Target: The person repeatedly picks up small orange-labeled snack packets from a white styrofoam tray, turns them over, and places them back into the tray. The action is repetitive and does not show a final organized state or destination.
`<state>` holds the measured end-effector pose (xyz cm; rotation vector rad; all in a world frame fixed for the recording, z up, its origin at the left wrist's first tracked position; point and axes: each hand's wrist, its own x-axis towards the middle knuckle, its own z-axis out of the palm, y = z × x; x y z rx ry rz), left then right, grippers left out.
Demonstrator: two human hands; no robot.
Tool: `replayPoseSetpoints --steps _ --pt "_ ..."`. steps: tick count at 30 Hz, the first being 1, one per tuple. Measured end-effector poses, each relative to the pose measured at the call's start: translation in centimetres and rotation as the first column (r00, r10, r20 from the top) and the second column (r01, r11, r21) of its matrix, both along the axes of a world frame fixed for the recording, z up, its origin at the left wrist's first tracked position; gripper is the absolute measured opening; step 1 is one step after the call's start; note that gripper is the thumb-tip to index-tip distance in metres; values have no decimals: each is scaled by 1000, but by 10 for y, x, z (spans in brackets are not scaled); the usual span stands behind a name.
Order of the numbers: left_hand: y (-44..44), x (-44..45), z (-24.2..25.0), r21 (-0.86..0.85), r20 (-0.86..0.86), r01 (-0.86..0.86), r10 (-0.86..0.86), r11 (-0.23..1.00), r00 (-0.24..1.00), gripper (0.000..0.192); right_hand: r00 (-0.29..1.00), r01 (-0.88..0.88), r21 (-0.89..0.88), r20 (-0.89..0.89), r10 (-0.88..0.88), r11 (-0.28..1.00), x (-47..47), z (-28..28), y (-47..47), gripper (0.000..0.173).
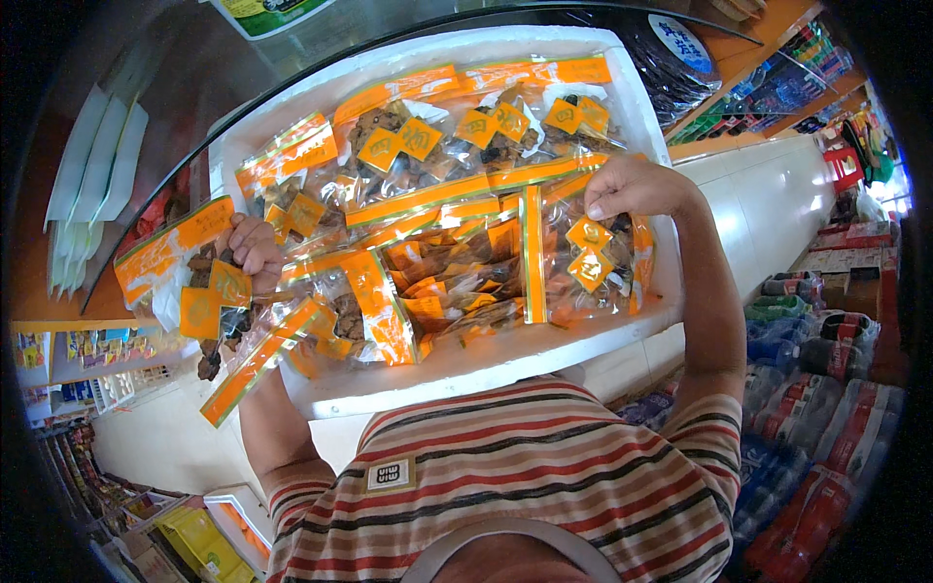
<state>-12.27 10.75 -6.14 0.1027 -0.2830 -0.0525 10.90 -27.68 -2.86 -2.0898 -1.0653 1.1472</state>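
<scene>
My left hand (251, 251) grips a clear plastic packet (216, 299) of dark dried pieces, with orange bands and printed diamonds. It is tilted over the left rim of a white foam box (466, 382). At the box's right end, my right hand (641, 191) pinches the upper part of another packet (589, 255), which stands upright against the wall. More such packets (419, 142) lie along the far side, and several (463, 273) are stacked deeper in the middle. Their contents look like dried herbs or bark, but I cannot tell which.
A dark-edged glass pane (168, 160) curves behind the box, near white trays (98, 160). A dark bagged bundle (667, 62) lies at the far right corner. Shrink-wrapped bottles (838, 357) stand on the floor to my right. Store shelves (95, 350) are on the left, with a yellow carton (200, 543) below.
</scene>
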Motion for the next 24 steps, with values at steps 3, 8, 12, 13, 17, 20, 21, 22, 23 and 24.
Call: replayPoseSetpoints --steps 3,8,12,13,17,20,21,22,23,24 --pt "4 -5 0 -29 -153 -65 60 997 986 11 984 -133 -29 112 135 991 4 -2 3 25" --pt "-16 -4 20 -75 -334 -173 139 982 932 19 919 -142 -129 350 179 981 -13 -1 11 23" --pt "2 -1 -1 62 -14 -12 13 998 1000 19 797 -32 -102 598 87 994 -35 4 4 22" --pt "3 -2 -2 72 -35 -21 23 997 999 19 768 30 -111 639 49 993 -41 8 2 24" --pt "4 -6 -6 50 -117 -25 31 998 993 20 703 227 53 682 -202 972 -71 31 -4 40" --pt "1 -5 0 39 -221 33 -24 999 975 22 661 104 181 722 -204 978 -86 26 -14 51" --pt "-3 -4 4 138 -211 32 -2 990 977 23 636 17 199 754 -164 980 -91 22 -16 54" --pt "-9 -1 9 236 -199 30 18 971 980 23 651 6 177 746 -138 984 -96 21 -18 56" --pt "-17 1 15 331 -186 27 37 943 982 24 666 -6 155 737 -112 988 -102 19 -19 57" --pt "-27 1 24 395 -178 -24 102 918 979 27 680 -19 137 728 -88 990 -106 18 -20 59"
